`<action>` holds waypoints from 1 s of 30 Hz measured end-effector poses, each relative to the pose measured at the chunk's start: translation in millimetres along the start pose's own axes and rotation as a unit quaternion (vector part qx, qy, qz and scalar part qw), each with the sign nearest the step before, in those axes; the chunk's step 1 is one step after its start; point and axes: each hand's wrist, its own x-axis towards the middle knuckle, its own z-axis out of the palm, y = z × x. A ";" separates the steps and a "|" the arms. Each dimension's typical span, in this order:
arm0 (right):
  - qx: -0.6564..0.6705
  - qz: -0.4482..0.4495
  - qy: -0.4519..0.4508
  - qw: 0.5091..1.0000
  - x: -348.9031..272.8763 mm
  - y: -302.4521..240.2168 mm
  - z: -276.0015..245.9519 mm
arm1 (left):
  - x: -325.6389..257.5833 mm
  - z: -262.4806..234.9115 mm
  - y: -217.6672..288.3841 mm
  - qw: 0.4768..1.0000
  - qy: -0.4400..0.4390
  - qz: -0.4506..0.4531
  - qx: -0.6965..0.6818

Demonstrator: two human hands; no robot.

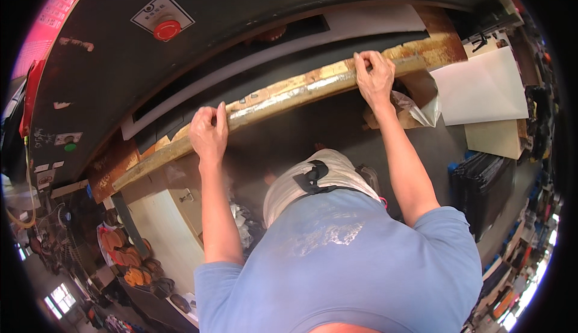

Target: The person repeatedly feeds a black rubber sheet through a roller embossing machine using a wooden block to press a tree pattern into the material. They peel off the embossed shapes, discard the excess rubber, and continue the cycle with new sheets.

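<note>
Your left hand [209, 133] at nine o'clock and right hand [374, 78] at two o'clock are both clamped on the long, worn wooden bar [289, 92] along the black machine's [108, 62] front edge, apparently mid-press, with the bar not yet released.

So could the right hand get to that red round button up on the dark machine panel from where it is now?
Probably not easily. The right hand grips the worn wooden bar, and the red button sits far up-left, beyond the left hand. Nothing blocks the way, but it would be a long cross-body stretch.
</note>
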 end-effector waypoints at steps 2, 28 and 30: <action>0.039 0.099 -0.061 0.992 -8.6 -13.3 -20.6 | -19.2 -8.0 8.9 1.000 -0.002 -0.012 0.003; 0.028 -0.263 -0.286 0.921 86.9 -137.4 10.0 | 67.7 41.5 -0.8 0.992 -0.024 0.019 -0.124; -0.005 -0.370 -0.277 0.887 111.6 -124.3 -10.2 | 67.1 41.9 -2.5 0.991 -0.017 0.010 -0.130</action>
